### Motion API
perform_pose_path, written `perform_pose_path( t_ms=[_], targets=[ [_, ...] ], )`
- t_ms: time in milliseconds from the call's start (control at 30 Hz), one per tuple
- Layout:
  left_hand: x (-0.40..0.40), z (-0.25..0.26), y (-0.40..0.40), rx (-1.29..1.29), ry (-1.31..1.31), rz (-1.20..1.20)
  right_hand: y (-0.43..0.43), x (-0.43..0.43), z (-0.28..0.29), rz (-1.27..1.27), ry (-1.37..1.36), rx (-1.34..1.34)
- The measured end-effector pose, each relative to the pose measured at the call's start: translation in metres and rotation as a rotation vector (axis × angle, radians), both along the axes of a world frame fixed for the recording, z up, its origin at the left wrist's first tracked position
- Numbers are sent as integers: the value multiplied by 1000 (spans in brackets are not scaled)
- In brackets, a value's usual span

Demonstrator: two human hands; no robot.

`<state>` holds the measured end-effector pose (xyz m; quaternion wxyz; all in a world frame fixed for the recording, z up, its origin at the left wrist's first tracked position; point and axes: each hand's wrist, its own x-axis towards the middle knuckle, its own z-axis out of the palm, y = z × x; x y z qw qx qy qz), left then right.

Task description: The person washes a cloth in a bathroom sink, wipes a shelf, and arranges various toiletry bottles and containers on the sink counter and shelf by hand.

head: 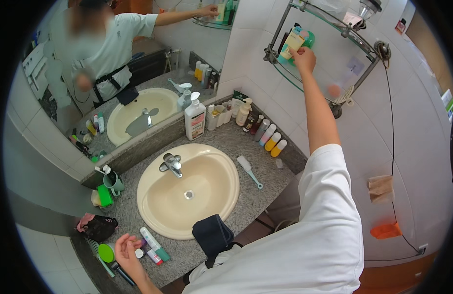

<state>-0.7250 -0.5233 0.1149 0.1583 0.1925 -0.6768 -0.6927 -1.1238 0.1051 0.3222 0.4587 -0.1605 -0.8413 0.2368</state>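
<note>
My right hand [304,58] reaches up to the glass corner shelf and grips a yellow and light-blue bottle or tube [292,46]. Behind it on the shelf is a green container [309,39]. Low at the left, my left hand [129,253] hovers over the counter with fingers loosely spread and slightly curled, holding nothing that I can see. Beside it lie a white and teal tube [154,242], a small white and red tube [155,257], a green-lidded jar [106,253] and a round white item [139,253]. Part of a purple item shows behind its fingers.
A cream sink [189,224] with a chrome faucet [171,164] is set in the granite counter [219,150]. A white pump bottle [195,117], several small bottles [272,141] and a light-blue brush [250,172] stand or lie around it. A dark cloth [213,234] overlaps the front rim.
</note>
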Motion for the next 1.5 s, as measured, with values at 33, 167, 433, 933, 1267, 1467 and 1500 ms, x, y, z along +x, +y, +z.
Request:
perform_pose_path(
  t_ms=[33, 167, 433, 933, 1267, 1467, 1500],
  targets=[
    [1, -1, 0, -7, -1, 10, -6, -4, 2, -24, -27, 21],
    [2, -9, 2, -39, -11, 31, -19, -14, 11, -78, -124, 83],
    [19, -22, -10, -71, 21, 38, 12, -60, 9, -113, -92, 260],
    [98, -144, -118, -811, -670, 76, -153, 204, -52, 556, 51, 621],
    [69, -236, -6, -1099, -630, -172, -288, 372, -201, 704, -285, 452],
    [49, -251, 2, -1209, -789, -258, -316, 418, -224, 742, -336, 330],
    [49, -248, 1, -1190, -733, -252, -319, 422, -226, 741, -336, 311]
  ],
)
